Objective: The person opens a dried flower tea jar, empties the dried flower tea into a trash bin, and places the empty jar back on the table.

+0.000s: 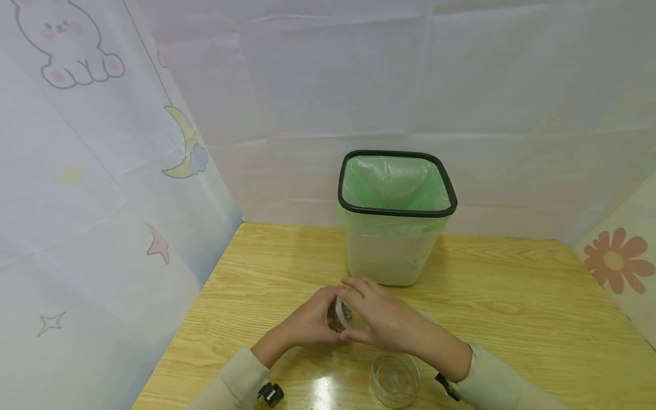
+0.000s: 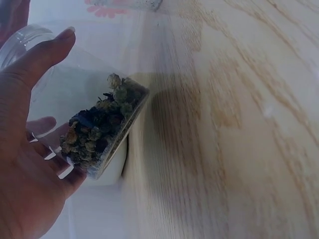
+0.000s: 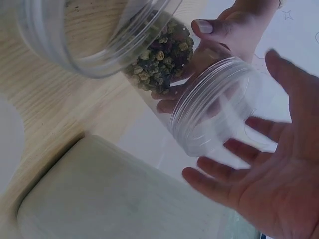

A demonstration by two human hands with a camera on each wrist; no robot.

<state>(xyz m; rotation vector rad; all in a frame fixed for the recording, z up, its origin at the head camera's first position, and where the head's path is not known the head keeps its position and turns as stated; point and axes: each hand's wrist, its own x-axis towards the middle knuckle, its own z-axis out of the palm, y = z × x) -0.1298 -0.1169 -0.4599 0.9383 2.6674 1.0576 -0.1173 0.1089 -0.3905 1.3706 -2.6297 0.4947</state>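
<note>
A person's left hand point(image 1: 312, 319) holds a tilted clear jar point(image 2: 82, 89) over a wooden table point(image 1: 271, 256), its thumb and fingers wrapped around the side; dried flowers point(image 2: 102, 124) lie bunched toward the jar's base. The right hand point(image 1: 384, 316), its grip released and fingers spread, frames the jar's ridged end; whether a fingertip touches it cannot be told. On the table, just below the right forearm, stands a second clear container point(image 1: 394, 380). Beyond the hands, a pale bin point(image 1: 392, 253) with a black rim and a green liner point(image 1: 364, 188) stands before a pastel backdrop point(image 1: 292, 91).
</note>
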